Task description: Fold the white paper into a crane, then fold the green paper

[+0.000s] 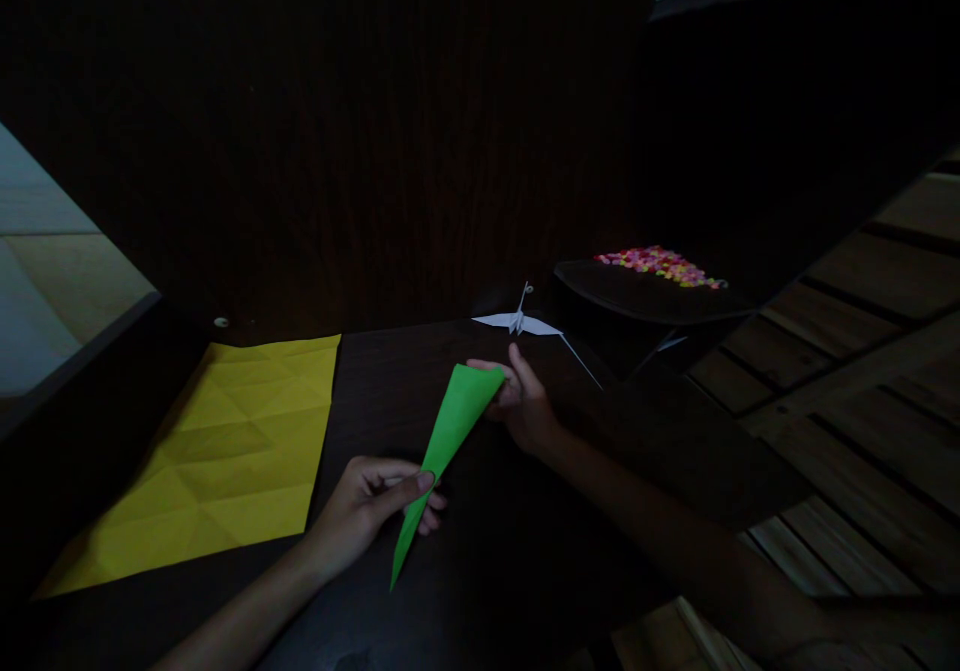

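Note:
A folded green sheet of paper (459, 416), long and narrow with a pointed lower end, is held up at a slant over the dark tabletop. My left hand (382, 501) pinches it near its lower part, thumb in front and fingers behind. At the wide upper end, my right hand (525, 406) touches the paper's corner with its fingers, which are partly hidden behind it. The right thumb is raised and apart from the paper. Just beyond that hand stands a folded white paper crane (517, 322) with its wings spread.
A creased yellow sheet of paper (247, 441) lies flat on the left. At the back right, a pile of small pink, red and yellow pieces (667, 266) rests on a dark curved surface (637, 296). A tall dark wooden panel (375, 151) rises behind; wooden slats (885, 451) show at right.

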Motion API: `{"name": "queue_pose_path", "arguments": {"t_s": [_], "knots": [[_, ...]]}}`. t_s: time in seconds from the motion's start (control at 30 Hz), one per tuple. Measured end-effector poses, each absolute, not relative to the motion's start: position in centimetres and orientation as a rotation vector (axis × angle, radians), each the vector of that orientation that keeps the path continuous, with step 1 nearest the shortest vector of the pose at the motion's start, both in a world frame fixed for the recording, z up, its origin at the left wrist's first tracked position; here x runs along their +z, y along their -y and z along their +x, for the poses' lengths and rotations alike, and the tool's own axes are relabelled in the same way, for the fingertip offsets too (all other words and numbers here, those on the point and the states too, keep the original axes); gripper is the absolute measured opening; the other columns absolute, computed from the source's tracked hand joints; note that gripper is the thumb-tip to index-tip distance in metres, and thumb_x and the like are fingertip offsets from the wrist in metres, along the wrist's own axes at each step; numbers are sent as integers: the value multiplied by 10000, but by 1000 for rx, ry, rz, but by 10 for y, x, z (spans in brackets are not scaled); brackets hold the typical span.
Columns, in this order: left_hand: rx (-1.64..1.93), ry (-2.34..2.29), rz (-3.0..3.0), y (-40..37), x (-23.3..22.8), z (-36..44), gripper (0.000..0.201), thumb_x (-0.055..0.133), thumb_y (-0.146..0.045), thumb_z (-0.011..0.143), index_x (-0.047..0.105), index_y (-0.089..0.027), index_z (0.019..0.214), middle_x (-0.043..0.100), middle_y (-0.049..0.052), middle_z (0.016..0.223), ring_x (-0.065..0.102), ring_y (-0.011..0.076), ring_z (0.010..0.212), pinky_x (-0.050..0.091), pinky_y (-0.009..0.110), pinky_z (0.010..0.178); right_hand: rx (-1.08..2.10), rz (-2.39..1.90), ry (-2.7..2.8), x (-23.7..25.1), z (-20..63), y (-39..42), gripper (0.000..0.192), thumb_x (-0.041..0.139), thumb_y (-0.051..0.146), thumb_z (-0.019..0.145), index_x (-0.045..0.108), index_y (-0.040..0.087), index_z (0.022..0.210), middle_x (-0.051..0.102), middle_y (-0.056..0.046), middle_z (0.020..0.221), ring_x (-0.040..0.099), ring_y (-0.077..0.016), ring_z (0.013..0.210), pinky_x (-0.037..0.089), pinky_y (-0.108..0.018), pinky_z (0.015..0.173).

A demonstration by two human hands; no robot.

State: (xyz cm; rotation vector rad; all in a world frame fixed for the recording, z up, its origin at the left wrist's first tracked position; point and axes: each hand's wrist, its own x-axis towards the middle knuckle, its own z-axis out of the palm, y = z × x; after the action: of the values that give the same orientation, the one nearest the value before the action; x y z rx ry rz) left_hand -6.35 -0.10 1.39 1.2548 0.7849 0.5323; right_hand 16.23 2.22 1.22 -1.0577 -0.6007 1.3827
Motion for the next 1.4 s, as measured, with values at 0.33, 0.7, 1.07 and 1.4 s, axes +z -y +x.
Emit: {"name": "queue_pose_path", "arguments": {"t_s": [0.33,0.7,1.07,1.4], "knots": [[546,-796,1228,0,10,-63,365,743,-457,754,771,-93,742,744,108,670,662,181,554,540,294,576,1206,-1176,840,3,153,-17,444,772,510,634,521,177,479,473,34,424,426,-86,390,288,-228,390],[537,-786,1239,-2,7,-66,330,728,-411,773,768,-90,710,733,103,642,662,189,550,530,294,566,1070,-1247,813,5,155,-18,469,693,555,682,508,194,445,457,23,396,429,-105,375,303,-240,384],[552,-760,1102,-3,6,-65,287,768,-378,739,748,-93,708,732,92,632,661,171,504,513,262,507,884,-1338,985,8,156,-12,575,584,670,776,488,212,440,458,15,397,438,-121,397,317,-263,436],[565,-728,1093,-2,8,-63,295,763,-380,773,702,-94,818,734,79,646,671,163,510,522,247,510,913,-1294,952,3,159,-15,615,519,731,788,484,209,466,458,14,406,438,-119,396,330,-261,432]]}}
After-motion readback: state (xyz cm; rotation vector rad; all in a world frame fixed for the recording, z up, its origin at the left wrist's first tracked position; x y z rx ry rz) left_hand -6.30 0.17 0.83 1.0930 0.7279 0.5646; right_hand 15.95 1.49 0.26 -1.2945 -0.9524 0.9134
